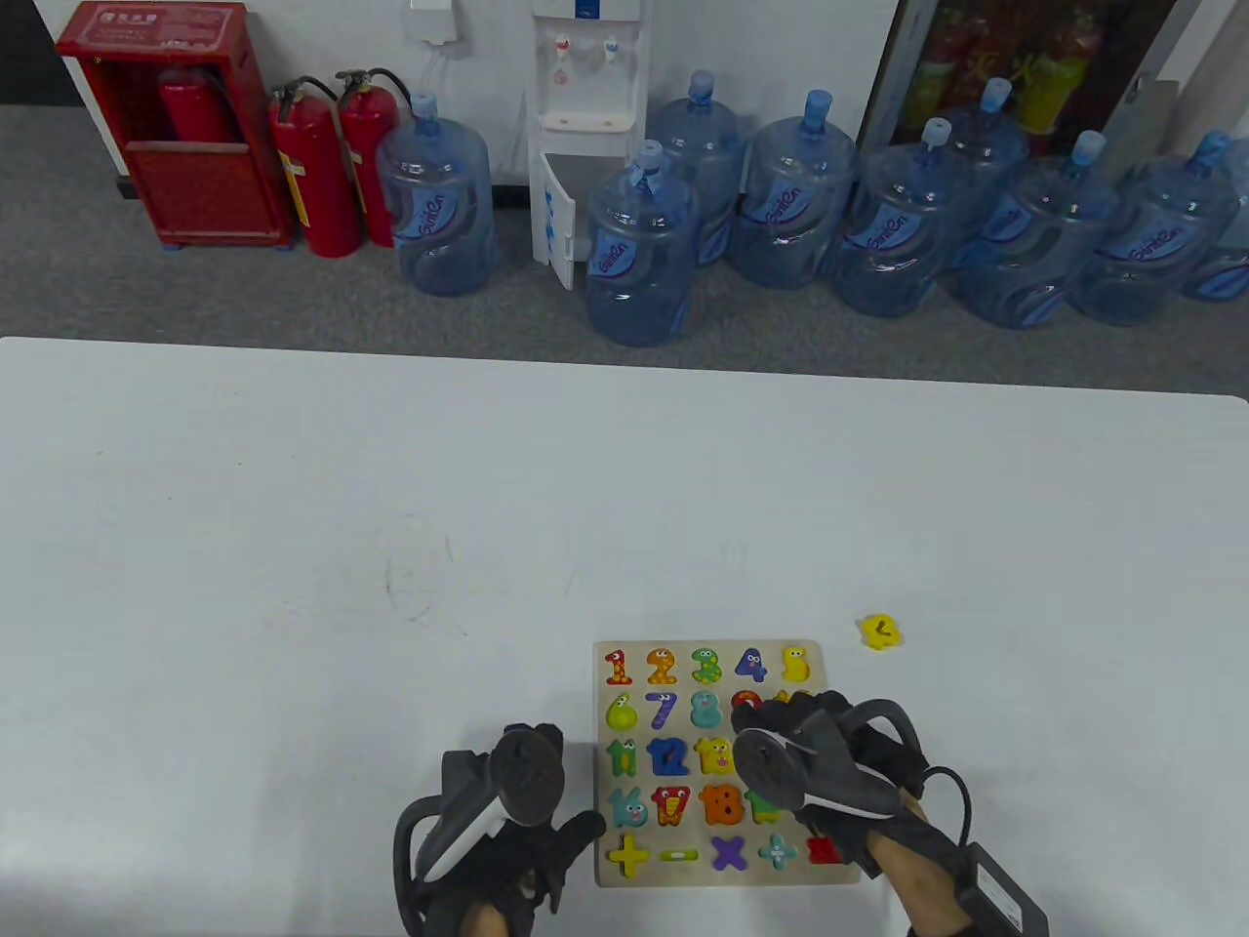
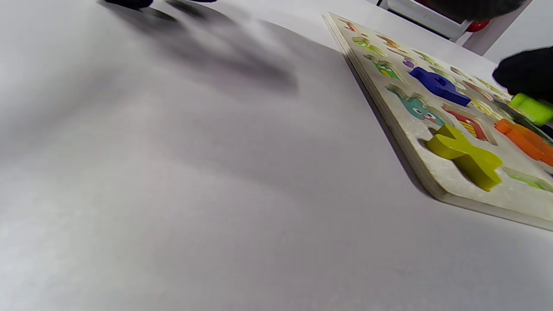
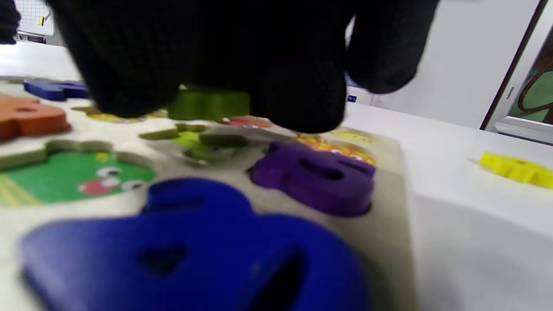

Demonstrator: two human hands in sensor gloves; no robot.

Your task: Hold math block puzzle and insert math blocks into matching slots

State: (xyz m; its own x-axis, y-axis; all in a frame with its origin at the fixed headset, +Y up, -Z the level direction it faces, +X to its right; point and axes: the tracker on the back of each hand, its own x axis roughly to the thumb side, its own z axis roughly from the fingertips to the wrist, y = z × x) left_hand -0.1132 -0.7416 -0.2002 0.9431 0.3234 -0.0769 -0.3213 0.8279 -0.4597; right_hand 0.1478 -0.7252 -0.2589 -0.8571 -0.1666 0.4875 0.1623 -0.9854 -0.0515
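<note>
The wooden puzzle board [image 1: 683, 876] lies flat at the table's near edge, with most of its number and sign blocks seated in their slots. My right hand [image 1: 795, 717] hovers over the board's right middle and pinches a green block [image 2: 531, 108], held just above the board [image 3: 389, 172]. The block also shows under my fingers [image 3: 298, 99] in the right wrist view [image 3: 207, 103]. My left hand [image 1: 576, 830] rests on the table at the board's lower left edge, with one fingertip against it. A loose yellow block [image 1: 880, 631] lies on the table beyond the board's top right corner.
The white table [image 1: 390, 547] stretches far and left of the board. Beyond its far edge stand several water jugs [image 1: 639, 254], a water dispenser [image 1: 585, 117] and red fire extinguishers [image 1: 312, 176] on the floor.
</note>
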